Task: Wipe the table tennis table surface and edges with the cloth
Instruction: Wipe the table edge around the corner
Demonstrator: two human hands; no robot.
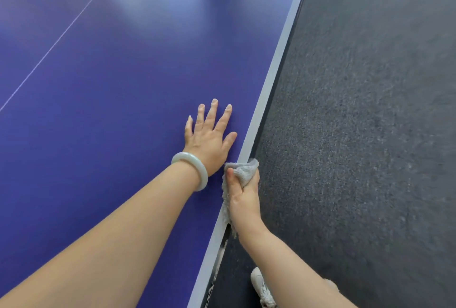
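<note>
The blue table tennis table (111, 115) fills the left of the view, and its pale edge stripe (274, 80) runs diagonally from the top right to the bottom middle. My left hand (209, 139) lies flat on the blue top with fingers spread, close to that edge; a pale bangle sits on its wrist. Just below it, my right hand (243, 196) grips a grey cloth (243, 168) wrapped over the table's edge, thumb on top and fingers down the side. Part of the cloth hangs along the edge under the hand.
Dark grey carpet (357, 134) covers the floor to the right of the table. A white shoe (261, 288) shows on the carpet near the bottom, beside the table's side. A thin white centre line (49, 48) crosses the table top at the left.
</note>
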